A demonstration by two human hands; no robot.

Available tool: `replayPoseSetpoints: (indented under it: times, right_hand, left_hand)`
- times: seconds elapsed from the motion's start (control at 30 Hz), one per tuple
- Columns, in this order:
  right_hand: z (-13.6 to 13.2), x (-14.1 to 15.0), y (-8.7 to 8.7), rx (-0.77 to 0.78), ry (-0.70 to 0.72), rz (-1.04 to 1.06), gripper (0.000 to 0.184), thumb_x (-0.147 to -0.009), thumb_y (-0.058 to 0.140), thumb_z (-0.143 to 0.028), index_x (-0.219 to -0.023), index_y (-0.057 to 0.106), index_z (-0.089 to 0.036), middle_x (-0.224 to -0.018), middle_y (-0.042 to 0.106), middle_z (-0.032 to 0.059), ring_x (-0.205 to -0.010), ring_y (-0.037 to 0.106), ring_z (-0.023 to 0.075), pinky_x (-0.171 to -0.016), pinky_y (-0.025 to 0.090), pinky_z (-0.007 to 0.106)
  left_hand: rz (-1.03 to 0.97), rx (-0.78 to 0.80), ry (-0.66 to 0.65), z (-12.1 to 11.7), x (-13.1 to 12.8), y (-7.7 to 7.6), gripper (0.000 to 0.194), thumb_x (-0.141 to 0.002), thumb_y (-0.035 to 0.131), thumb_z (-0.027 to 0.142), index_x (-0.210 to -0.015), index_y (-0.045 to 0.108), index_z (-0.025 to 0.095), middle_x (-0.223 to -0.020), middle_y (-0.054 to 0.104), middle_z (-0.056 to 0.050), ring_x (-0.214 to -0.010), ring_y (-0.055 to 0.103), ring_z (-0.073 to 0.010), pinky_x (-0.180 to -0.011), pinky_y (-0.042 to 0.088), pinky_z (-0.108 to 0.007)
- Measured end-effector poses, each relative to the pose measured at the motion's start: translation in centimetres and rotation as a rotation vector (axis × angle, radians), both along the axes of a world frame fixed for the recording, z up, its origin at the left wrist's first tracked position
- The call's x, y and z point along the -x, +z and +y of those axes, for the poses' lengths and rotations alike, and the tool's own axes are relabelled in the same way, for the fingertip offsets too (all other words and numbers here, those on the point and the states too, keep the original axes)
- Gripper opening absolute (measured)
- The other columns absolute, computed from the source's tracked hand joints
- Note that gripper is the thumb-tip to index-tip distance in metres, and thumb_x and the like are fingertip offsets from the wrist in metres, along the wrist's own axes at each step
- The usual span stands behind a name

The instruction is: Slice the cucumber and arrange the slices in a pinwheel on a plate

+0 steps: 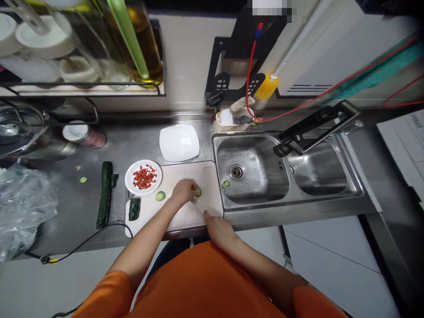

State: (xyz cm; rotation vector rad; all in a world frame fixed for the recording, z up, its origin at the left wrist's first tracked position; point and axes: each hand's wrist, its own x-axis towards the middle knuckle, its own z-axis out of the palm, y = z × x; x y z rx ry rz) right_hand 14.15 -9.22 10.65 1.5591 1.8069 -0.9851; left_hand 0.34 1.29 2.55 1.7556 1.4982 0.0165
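Note:
My left hand (pixel 183 193) is closed over the cutting board (pixel 179 221), its fingers pinching a small green piece of cucumber (pixel 198 191). Close to the board's front edge, my right hand (pixel 219 227) wraps round the handle of a knife, its thin blade (pixel 199 208) reaching back towards the left hand; the handle itself is hidden. Left of my hands lies a pale cucumber slice (pixel 160 195). A dark green chunk of cucumber (pixel 134 209) rests at the board's left end. On the board's back left corner sits a white plate (pixel 127 179) of red dried berries (pixel 145 177).
Behind the board stands a white square dish (pixel 179 143). A long cucumber (pixel 105 194) and a plastic bag (pixel 26 207) lie to the left. At right, the double sink (pixel 255 201) holds cucumber bits (pixel 226 183). A black cable (pixel 82 243) crosses the counter's front left.

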Motion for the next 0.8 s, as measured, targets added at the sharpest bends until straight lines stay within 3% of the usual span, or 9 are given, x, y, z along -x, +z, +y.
replayPoseSetpoints:
  times: [0.23, 0.53, 0.67, 0.8]
  right_hand:
    - [0.0, -0.1, 0.1, -0.006, -0.009, 0.008, 0.034, -0.087, 0.027, -0.004, -0.115, 0.045, -0.014, -0.093, 0.066, 0.0176, -0.09, 0.065, 0.0265, -0.069, 0.05, 0.034]
    - [0.0, -0.5, -0.4, 0.003, -0.002, 0.025, 0.037, -0.086, 0.029, -0.005, -0.119, 0.044, -0.013, -0.095, 0.066, 0.0173, -0.093, 0.064, 0.0265, -0.072, 0.049, 0.034]
    - [0.2, -0.7, -0.3, 0.003, -0.001, 0.024, 0.038, -0.087, 0.029, -0.005, -0.12, 0.044, -0.014, -0.096, 0.066, 0.0172, -0.093, 0.064, 0.026, -0.071, 0.049, 0.032]
    - [0.5, -1.0, -0.2, 0.02, 0.007, 0.026, 0.038, -0.085, 0.032, -0.005, -0.12, 0.045, -0.014, -0.096, 0.065, 0.0168, -0.093, 0.064, 0.0261, -0.07, 0.048, 0.031]
  left_hand:
    - [0.119, -0.028, 0.026, -0.2, -0.7, 0.1, 0.01, -0.062, 0.066, 0.02, -0.071, 0.063, 0.02, -0.078, 0.065, -0.003, -0.068, 0.057, -0.0148, -0.056, 0.038, -0.023]
    - [0.099, 0.034, 0.019, -0.1, -0.9, 0.5, 0.004, -0.066, 0.062, 0.021, -0.069, 0.061, 0.021, -0.07, 0.063, 0.0, -0.062, 0.055, -0.0141, -0.056, 0.036, -0.024]
    - [-0.032, 0.069, 0.128, 0.2, 0.4, 0.6, 0.006, -0.066, 0.064, 0.024, -0.07, 0.061, 0.02, -0.065, 0.062, 0.002, -0.059, 0.054, -0.0112, -0.056, 0.037, -0.022]
    - [-0.108, 0.058, 0.323, 0.2, 3.8, 0.5, 0.01, -0.066, 0.065, 0.027, -0.072, 0.063, 0.019, -0.066, 0.063, 0.004, -0.06, 0.054, -0.0097, -0.058, 0.038, -0.021]
